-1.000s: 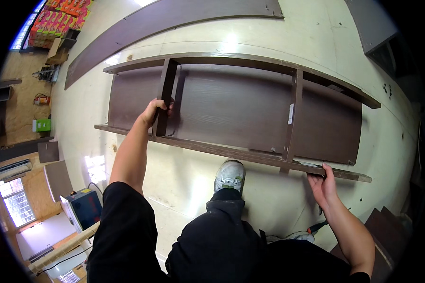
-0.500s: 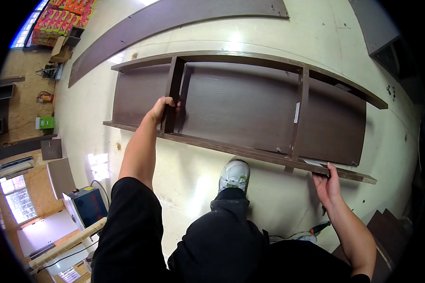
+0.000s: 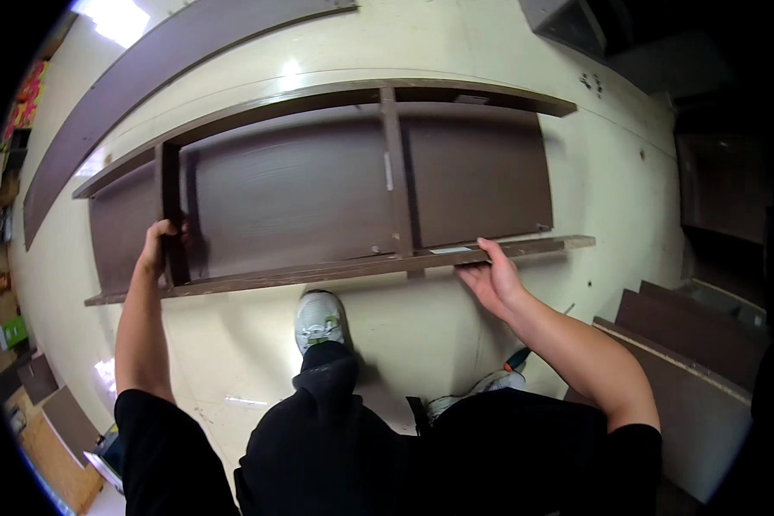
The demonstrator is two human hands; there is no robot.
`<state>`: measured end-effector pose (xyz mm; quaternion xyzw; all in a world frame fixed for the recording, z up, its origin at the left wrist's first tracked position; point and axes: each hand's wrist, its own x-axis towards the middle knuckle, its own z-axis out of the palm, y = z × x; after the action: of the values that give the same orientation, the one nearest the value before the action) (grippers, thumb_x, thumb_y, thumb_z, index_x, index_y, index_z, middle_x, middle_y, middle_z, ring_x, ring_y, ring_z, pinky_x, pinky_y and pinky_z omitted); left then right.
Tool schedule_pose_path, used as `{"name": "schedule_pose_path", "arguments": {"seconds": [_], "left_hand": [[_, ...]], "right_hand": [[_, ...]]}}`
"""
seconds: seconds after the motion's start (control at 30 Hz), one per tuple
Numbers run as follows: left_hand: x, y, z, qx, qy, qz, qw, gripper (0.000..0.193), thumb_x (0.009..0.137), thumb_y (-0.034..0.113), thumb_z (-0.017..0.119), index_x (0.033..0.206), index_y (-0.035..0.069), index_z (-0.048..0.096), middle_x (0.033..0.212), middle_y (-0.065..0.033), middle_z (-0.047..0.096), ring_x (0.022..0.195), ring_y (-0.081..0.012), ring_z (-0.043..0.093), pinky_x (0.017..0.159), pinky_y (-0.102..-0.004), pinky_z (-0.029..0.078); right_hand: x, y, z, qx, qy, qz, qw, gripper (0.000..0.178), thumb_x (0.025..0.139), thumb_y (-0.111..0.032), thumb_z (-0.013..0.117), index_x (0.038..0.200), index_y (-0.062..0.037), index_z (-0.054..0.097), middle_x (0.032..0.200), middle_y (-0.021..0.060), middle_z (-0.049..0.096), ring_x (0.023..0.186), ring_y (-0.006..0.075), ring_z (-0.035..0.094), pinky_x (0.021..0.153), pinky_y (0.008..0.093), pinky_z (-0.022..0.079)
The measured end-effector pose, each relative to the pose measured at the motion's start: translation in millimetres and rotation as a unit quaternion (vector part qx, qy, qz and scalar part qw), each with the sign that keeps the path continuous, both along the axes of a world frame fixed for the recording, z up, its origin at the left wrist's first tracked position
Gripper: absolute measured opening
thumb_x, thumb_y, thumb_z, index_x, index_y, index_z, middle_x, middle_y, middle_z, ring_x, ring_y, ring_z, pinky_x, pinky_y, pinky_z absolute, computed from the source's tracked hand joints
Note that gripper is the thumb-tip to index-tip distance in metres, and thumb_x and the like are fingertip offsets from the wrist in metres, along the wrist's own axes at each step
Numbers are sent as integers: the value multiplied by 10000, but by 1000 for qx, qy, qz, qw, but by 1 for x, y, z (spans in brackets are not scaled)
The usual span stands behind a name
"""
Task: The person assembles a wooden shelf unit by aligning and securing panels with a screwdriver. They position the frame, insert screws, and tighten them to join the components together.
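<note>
Around brown frame (image 3: 397, 202) gripped by both hands (image 3: 156, 245) (image 3: 494, 279), long board (image 3: 138, 79), panels (image 3: 675, 404), nearby shoe (image 3: 320, 321)

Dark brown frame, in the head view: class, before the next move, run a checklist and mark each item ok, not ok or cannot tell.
1. Left hand has its grip on the left crosspiece: ok.
2. Right hand has its grip on the near rail: ok.
3. Frame touching the panel beneath: cannot tell.
4. Tool away from right shoe: not ok, close beside it.
5. Small loose pieces picked up: not ok, on the floor.
</note>
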<state>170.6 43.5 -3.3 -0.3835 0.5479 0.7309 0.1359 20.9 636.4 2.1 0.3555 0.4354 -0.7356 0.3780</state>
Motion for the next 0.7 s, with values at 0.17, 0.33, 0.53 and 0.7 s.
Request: {"name": "schedule_pose_path", "arguments": {"seconds": [0.17, 0.33, 0.53, 0.7], "left_hand": [[-3, 1, -1, -21, -1, -6, 1000, 380, 665, 252, 539, 993, 60, 534, 816, -21, 530, 691, -152, 523, 665, -280, 447], [2, -4, -10, -39, -7, 22, 999, 358, 669, 243, 545, 977, 60, 543, 814, -37, 539, 690, -156, 517, 656, -289, 441], [-1, 1, -4, -35, 27, 10, 999, 435, 675, 237, 547, 1064, 45, 526, 818, -31, 519, 697, -157, 515, 664, -273, 433], [1, -4, -4, -26, 33, 10, 999, 436, 674, 240, 554, 1062, 42, 533, 828, -38, 529, 697, -163, 521, 667, -268, 432]], "right_hand": [[-7, -3, 8, -2, 4, -8, 1000, 379, 902, -247, 603, 1162, -8, 465, 1187, 133, 534, 1151, 252, 528, 1064, 397, 422], [-7, -1, -1, -3, 6, 1, 1000, 447, 890, -260, 621, 1191, 14, 439, 1223, 152, 494, 1148, 256, 521, 1068, 417, 414], [-8, -2, -2, -4, 19, 0, 1000, 433, 900, -268, 610, 1175, 27, 455, 1223, 161, 498, 1153, 284, 517, 1080, 433, 400], [-9, -5, 1, -9, 16, 6, 1000, 475, 897, -275, 612, 1208, 34, 427, 1235, 170, 490, 1187, 301, 495, 1089, 437, 387]]}}
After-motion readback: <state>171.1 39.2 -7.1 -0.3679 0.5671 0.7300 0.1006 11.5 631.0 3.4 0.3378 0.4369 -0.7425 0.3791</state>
